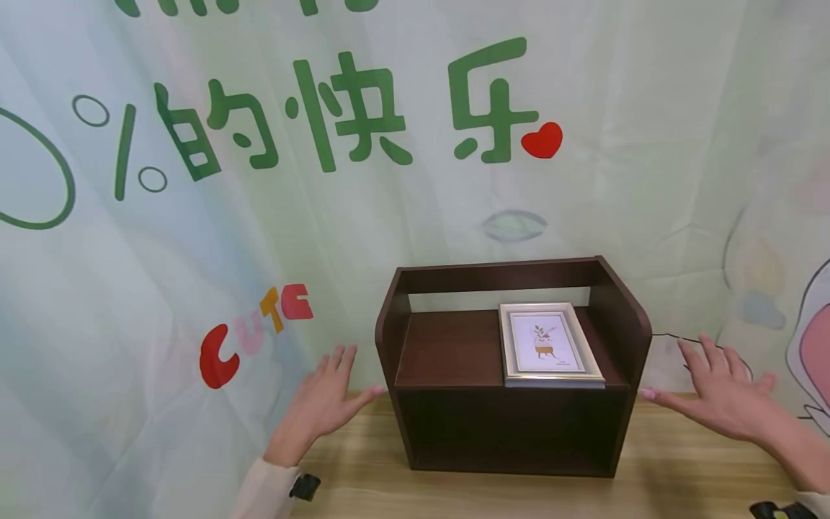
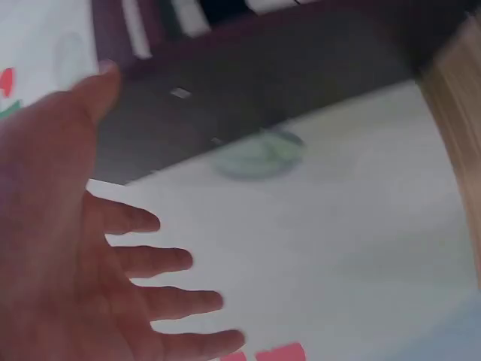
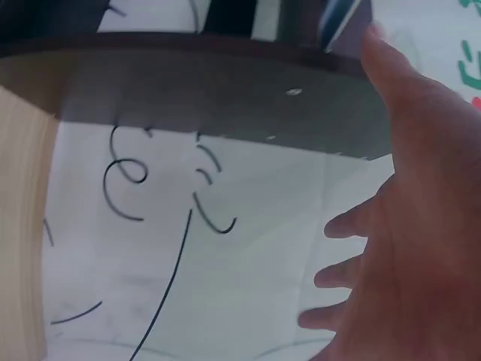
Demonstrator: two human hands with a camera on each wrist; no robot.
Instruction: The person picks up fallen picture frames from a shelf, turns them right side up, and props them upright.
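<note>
Currently the left grip [image 1: 327, 404] and the right grip [image 1: 729, 393] are both spread wide, thumbs turned inward, nothing held in either. Between them a dark brown shelf [image 1: 450, 353] is stood upright on the table [image 1: 357, 497], its outer sides just beside the thumb tips; whether contact is made cannot be told. On its top board a picture frame [image 1: 545, 346] is laid face up, nearer the right grip than the left, its near edge set at the board's front edge. Beyond both grips a printed cloth [image 1: 648, 180] is hung.

Risks, as judged: if the shelf were tilted forward, the frame could be shed off the front, since no raised stop is seen there. If one side were pushed harder than the other, the shelf could be skewed on the table. If weight were taken by the thumbs alone, the smooth-looking sides could be lost from the grip.
</note>
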